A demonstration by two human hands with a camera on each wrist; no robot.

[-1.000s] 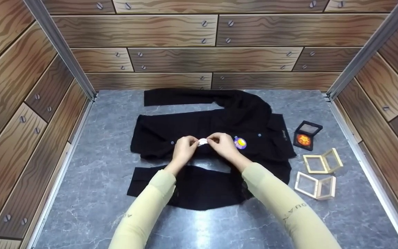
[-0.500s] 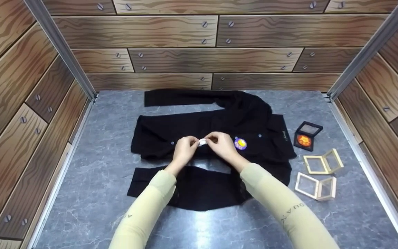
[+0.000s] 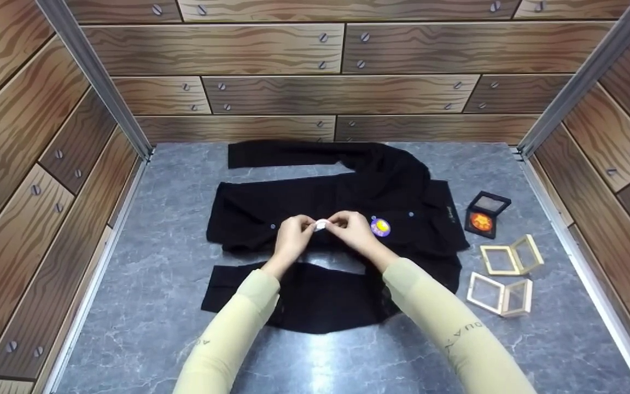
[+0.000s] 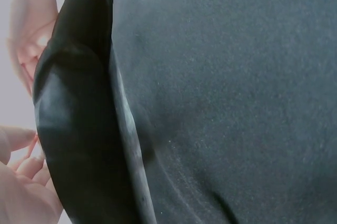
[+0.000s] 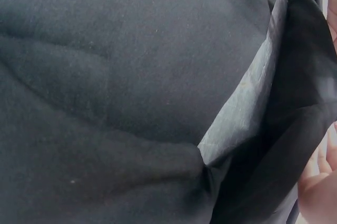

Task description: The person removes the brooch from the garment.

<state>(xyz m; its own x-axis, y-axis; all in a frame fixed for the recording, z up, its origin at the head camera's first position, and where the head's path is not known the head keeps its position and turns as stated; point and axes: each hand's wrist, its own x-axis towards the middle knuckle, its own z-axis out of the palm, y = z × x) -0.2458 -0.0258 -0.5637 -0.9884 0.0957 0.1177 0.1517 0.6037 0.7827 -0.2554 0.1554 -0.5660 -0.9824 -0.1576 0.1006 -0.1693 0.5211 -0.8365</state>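
Compared with a second ago: logged only slight change. Found left hand in much the same place; found right hand back near its first position after a tiny drift inward half a second ago. Noted small white piece tilted a little differently, now with a greyish patch beside the white (too small to identify; possibly the back of a badge). Recorded grip as grasping on both sides: white piece pinched between thumb and fingers of each hand.

Located white piece over black garment, around the middle of the surface, well in from left and right edges. Unable to say from the head view whether touching cloth. Seen spread flat: black garment, with one sleeve along the far edge, the other toward the near edge. Seen lying on it, just beside right hand and unmoved: purple-and-yellow badge. Likewise unmoved, near the right edge: black case, yellow case and cream case, all standing open. Got mostly dark cloth from both wrist views, plus parts of hands at the margins.

Judged as fine finger adjustment, not carrying; handling of white piece apparently unfinished, with neither side let go.
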